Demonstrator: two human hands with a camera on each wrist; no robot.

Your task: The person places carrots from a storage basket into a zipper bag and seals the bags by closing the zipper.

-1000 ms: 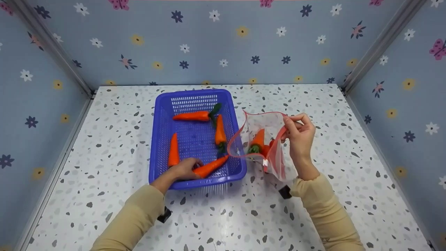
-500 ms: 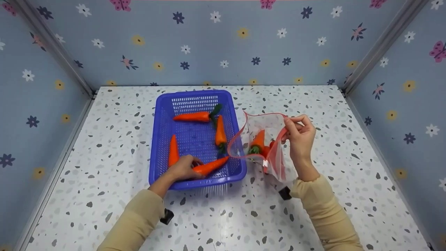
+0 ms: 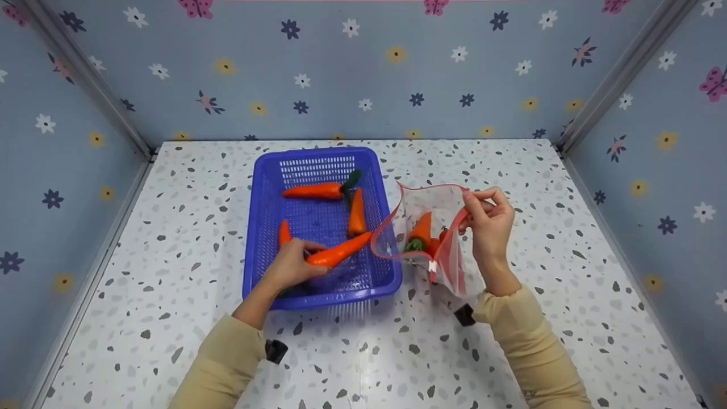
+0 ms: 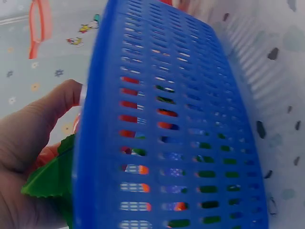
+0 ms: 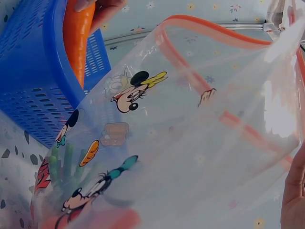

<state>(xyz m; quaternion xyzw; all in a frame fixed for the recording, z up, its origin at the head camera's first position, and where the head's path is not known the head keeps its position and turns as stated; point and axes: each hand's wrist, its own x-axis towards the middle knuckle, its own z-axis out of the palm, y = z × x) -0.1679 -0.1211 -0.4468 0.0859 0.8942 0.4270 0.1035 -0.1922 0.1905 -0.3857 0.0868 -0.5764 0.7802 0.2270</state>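
My left hand [image 3: 292, 262] grips an orange carrot [image 3: 341, 251] by its thick end, over the near part of the blue plastic basket [image 3: 255, 199]. Green leaves [image 4: 57, 176] stick out by the palm in the left wrist view. The carrot's tip points right, toward the bag's mouth. With thumb and fingers, my right hand [image 3: 491, 227] pinches the red-edged rim of a clear zip bag [image 3: 454, 272] printed with cartoon figures. The bag's mouth gapes toward the basket. Inside it lie a carrot [image 3: 421, 226] with a green top and something red [image 3: 433, 247].
Three other carrots lie in the basket: one across the back [image 3: 312, 191], one along the right side [image 3: 356, 213], one at the left [image 3: 284, 230] partly behind my hand. The speckled tabletop [image 3: 199, 187] is bounded by flowered walls [image 3: 363, 74].
My left hand has lifted the carrot from the basket's near end, moving up and slightly away from me. My right hand and the bag have stayed in place.
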